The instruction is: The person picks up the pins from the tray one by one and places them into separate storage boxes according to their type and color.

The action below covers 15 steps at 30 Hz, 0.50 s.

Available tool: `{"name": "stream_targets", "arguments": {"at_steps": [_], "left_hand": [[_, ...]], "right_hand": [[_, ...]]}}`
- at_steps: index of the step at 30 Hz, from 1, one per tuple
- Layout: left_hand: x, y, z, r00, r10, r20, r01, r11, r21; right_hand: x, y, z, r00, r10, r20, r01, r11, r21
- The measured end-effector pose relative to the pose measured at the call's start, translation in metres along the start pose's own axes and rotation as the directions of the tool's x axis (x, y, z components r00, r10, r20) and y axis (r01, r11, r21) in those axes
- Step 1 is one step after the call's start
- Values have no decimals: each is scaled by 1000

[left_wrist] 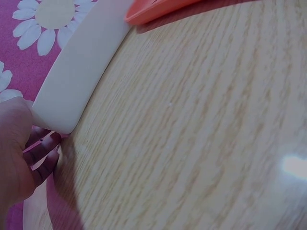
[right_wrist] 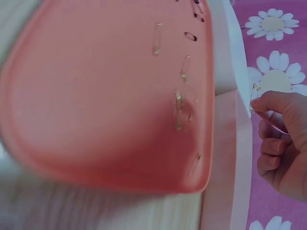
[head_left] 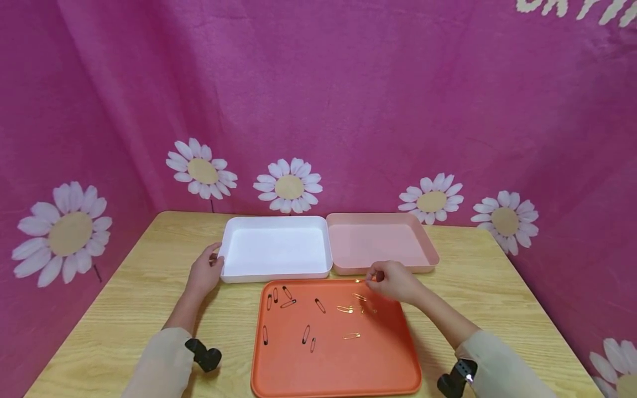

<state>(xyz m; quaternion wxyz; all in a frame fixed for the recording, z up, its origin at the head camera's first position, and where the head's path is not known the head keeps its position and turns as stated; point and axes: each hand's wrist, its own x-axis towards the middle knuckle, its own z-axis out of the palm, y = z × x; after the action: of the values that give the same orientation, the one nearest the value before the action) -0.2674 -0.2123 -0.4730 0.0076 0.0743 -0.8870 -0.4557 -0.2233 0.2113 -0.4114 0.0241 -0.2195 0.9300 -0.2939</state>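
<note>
My right hand (head_left: 394, 281) pinches a gold safety pin (right_wrist: 254, 98) between thumb and fingertips, near the front edge of the pink tray (head_left: 432, 243). Below the hand, several gold safety pins (head_left: 351, 336) lie on the right half of the orange tray (head_left: 338, 376). Several black safety pins (head_left: 306, 334) are spread over its left half. My left hand (head_left: 205, 272) rests at the left side of the white tray (head_left: 276, 277); in the left wrist view its fingers (left_wrist: 45, 149) are loosely bent beside that tray's corner.
The white and pink trays stand side by side behind the orange one on a wooden table (head_left: 478, 287). A magenta cloth (head_left: 348, 110) with printed daisies hangs behind and beside the table.
</note>
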Motion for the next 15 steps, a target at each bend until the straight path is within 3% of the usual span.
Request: {"name": "stream_targets", "arguments": {"at_steps": [15], "left_hand": [[-3, 2, 0, 1000, 2, 3, -2, 1000, -9]], "right_hand": [[57, -35, 12, 999, 46, 28, -47, 999, 6]]}}
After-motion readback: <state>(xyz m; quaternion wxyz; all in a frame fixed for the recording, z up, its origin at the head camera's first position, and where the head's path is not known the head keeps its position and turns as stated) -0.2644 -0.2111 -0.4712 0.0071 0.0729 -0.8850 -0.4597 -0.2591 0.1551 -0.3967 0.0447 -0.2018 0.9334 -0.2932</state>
